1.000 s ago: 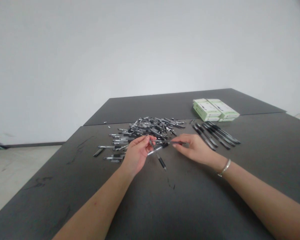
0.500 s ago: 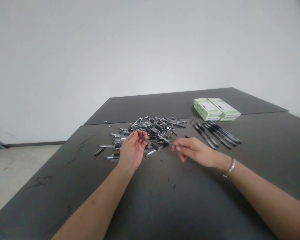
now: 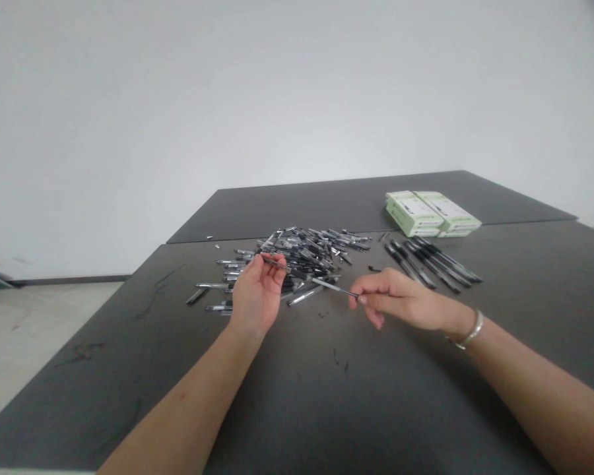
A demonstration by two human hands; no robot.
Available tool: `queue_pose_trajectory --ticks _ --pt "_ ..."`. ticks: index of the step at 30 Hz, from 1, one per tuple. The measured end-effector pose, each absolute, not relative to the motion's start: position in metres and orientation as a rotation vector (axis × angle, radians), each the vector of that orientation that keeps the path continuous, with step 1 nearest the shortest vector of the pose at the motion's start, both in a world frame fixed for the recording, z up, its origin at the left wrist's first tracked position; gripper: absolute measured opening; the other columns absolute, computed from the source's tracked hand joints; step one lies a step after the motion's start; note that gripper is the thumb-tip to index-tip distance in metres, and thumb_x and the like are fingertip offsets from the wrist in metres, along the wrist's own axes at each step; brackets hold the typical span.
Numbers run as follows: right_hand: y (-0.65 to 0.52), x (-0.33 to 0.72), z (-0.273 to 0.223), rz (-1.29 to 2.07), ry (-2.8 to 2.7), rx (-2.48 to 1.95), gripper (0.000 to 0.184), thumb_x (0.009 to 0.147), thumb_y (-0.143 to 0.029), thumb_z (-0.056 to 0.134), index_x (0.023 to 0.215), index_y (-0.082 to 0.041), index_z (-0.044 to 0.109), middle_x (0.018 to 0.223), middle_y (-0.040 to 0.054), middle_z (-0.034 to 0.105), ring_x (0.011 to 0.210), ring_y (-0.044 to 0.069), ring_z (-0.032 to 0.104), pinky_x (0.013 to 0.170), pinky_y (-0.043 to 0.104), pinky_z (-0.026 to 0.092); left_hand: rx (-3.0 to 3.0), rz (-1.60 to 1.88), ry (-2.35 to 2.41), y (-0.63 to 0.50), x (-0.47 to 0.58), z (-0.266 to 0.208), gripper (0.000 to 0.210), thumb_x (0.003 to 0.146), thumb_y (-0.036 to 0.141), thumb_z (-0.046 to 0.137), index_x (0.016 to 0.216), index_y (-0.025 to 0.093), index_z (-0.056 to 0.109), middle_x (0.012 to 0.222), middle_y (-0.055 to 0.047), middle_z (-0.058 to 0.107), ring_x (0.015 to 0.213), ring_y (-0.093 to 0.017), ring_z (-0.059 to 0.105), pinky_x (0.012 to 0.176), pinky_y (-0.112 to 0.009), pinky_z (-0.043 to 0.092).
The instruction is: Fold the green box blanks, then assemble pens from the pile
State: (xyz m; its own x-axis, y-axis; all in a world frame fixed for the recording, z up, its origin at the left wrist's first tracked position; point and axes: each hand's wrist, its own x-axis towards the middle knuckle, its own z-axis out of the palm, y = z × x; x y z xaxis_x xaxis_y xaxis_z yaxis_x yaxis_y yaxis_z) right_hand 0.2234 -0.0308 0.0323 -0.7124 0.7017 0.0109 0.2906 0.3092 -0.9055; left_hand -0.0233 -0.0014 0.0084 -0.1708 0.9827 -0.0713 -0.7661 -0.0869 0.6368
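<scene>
My left hand point(image 3: 258, 293) is closed in a pinch around a pen barrel point(image 3: 297, 273) with a black grip, which points to the right and slightly down. Between thumb and fingertips, my right hand point(image 3: 398, 300) pinches a thin pen refill point(image 3: 329, 285), pale along its length and dark near my fingers. The refill's far end lies in line with the barrel's grip end; whether the two touch I cannot tell. Behind my left hand spreads a loose pile of pens and pen parts point(image 3: 309, 247), partly hidden by that hand.
Several pens point(image 3: 438, 260) lie side by side beyond my right hand. Green and white boxes point(image 3: 430, 214) are stacked at the back right. Small loose parts point(image 3: 209, 237) lie at the left back. Dark smudges mark the black table point(image 3: 327, 409); a white wall stands behind it.
The refill and the pen barrel have come end to end, where before they crossed in view. My right hand has shifted slightly right, my left slightly left.
</scene>
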Motion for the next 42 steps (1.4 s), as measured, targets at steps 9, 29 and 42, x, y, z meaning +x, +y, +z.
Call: queue_pose_trajectory --ticks 9,29,42 --pt "-0.031 0.224 0.032 1.359 -2.199 -0.925 0.022 0.093 -0.025 0.043 0.093 -0.012 0.061 0.056 0.0003 0.06 0.052 0.011 0.053 0.054 0.021 0.041 0.507 1.654 0.66 -0.002 -0.023 0.007 0.028 0.094 0.012 0.041 0.076 0.009 0.061 0.072 -0.008 0.068 0.066 -0.012 0.067 0.063 -0.021 0.055" --pt "-0.03 0.218 0.024 1.263 -2.149 -1.062 0.024 0.092 -0.03 0.049 0.108 -0.013 0.054 0.064 0.0007 0.063 0.058 0.012 0.056 0.058 0.023 0.044 0.793 1.466 0.781 -0.013 -0.015 0.003 0.011 0.079 0.024 0.067 0.082 0.013 0.064 0.084 -0.005 0.064 0.075 -0.014 0.062 0.06 -0.023 0.05" --pt "-0.022 0.222 0.025 1.322 -1.698 -1.006 0.026 0.089 -0.034 0.052 0.107 -0.015 0.052 0.073 0.0013 0.059 0.065 0.013 0.055 0.063 0.027 0.046 0.666 1.32 0.942 -0.006 -0.021 0.0 0.011 0.074 0.02 0.065 0.077 0.013 0.058 0.066 -0.002 0.06 0.056 -0.011 0.055 0.053 -0.024 0.046"
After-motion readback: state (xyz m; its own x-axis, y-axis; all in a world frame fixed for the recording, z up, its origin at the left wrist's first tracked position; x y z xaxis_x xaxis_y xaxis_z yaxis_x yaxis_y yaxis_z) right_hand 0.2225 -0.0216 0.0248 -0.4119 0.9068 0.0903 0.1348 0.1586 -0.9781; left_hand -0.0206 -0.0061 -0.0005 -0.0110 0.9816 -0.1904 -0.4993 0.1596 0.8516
